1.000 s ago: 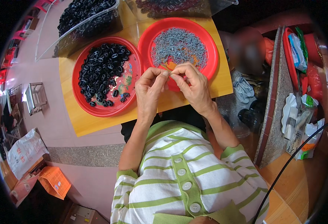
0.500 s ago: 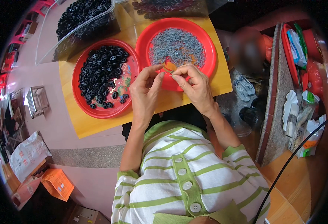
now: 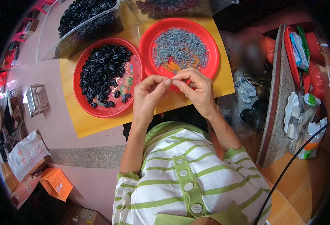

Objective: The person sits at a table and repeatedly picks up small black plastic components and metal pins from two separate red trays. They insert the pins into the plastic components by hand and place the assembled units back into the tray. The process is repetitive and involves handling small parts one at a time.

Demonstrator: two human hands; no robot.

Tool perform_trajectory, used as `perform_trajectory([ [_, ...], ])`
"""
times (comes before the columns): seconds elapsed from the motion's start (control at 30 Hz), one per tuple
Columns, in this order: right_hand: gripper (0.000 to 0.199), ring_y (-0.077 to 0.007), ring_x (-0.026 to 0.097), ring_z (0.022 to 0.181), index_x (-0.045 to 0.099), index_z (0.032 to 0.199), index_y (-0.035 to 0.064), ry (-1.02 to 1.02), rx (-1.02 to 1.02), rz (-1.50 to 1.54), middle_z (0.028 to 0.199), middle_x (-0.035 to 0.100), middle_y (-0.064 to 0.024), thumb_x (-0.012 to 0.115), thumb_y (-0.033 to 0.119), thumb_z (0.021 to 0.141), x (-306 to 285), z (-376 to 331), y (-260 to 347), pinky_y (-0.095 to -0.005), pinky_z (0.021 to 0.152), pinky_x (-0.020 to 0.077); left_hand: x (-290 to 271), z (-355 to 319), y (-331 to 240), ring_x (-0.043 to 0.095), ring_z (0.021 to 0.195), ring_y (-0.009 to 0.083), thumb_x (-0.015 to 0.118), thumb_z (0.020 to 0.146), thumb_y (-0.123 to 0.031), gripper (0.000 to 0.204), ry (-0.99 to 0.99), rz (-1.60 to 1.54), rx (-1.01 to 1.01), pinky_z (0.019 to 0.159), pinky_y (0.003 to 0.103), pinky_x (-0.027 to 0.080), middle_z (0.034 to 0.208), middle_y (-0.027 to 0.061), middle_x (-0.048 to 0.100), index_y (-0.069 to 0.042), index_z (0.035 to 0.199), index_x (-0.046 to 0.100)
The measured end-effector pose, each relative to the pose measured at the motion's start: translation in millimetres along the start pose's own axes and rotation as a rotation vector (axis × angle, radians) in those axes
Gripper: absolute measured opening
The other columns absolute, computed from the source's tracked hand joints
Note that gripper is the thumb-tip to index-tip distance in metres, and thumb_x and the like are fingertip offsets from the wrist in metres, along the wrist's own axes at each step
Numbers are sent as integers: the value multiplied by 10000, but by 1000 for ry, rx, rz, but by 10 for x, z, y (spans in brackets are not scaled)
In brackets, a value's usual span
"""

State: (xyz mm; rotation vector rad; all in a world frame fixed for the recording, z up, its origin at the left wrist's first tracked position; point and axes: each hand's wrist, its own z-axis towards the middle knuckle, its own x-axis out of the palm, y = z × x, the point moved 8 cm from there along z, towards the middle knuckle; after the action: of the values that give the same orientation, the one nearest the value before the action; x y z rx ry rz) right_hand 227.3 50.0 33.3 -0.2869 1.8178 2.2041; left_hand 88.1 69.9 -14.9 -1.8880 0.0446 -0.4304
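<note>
Both hands meet above the near rim of the right-hand red plate [image 3: 147, 45], fingertip to fingertip. The left hand [image 3: 150, 92] has its thumb and forefinger pinched together on something too small to make out, and the right hand [image 3: 195, 87] pinches the same spot from the other side, its remaining fingers curled loosely. A second ago the hands stood in the same place with a speck of orange showing between them; now the fingers have closed tighter and that speck is hidden. Otherwise the hands have barely shifted.

The right-hand plate holds a heap of small grey metal pieces [image 3: 180, 47], spread over its middle, with a bare patch at its near side just beyond the fingertips. Beside it, touching rim to rim, the left-hand red plate [image 3: 97, 110] carries a scatter of black plastic pieces [image 3: 103, 71]. Both plates sit on the yellow wooden counter [image 3: 82, 125]. Beyond them a clear plastic tub [image 3: 86, 28] is full of more black pieces. Neither plate nor tub has moved.
</note>
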Motion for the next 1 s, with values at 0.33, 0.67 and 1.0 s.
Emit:
perform_trajectory([
  [0.33, 95, -69, 565, 762, 600, 921, 44, -30, 145, 186, 871, 602, -15, 634, 61, 834, 67, -18, -178, -200, 558, 439, -110, -78, -39, 649, 854, 168, 542, 903, -44, 171, -85, -328, 8, 776, 262, 523, 947, 116, 646, 47, 1044, 577],
  [0.67, 89, -59, 564, 800, 603, 925, 44, 52, 138, 290, 890, 608, -2, 629, 64, 842, 264, 48, -23, -196, 593, 447, -330, -173, 69, 660, 833, 184, 548, 906, -53, 167, -55, -422, -20, 756, 274, 546, 924, 142, 657, 41, 1043, 572],
  [1.0, 93, -60, 606, 782, 597, 939, 20, 120, 138, 304, 885, 625, -30, 617, 53, 855, 443, 73, 4, -203, 576, 487, -361, -212, 60, 663, 799, 179, 576, 889, -54, 141, -63, -456, -65, 716, 267, 553, 880, 129, 661, 34, 999, 591],
])
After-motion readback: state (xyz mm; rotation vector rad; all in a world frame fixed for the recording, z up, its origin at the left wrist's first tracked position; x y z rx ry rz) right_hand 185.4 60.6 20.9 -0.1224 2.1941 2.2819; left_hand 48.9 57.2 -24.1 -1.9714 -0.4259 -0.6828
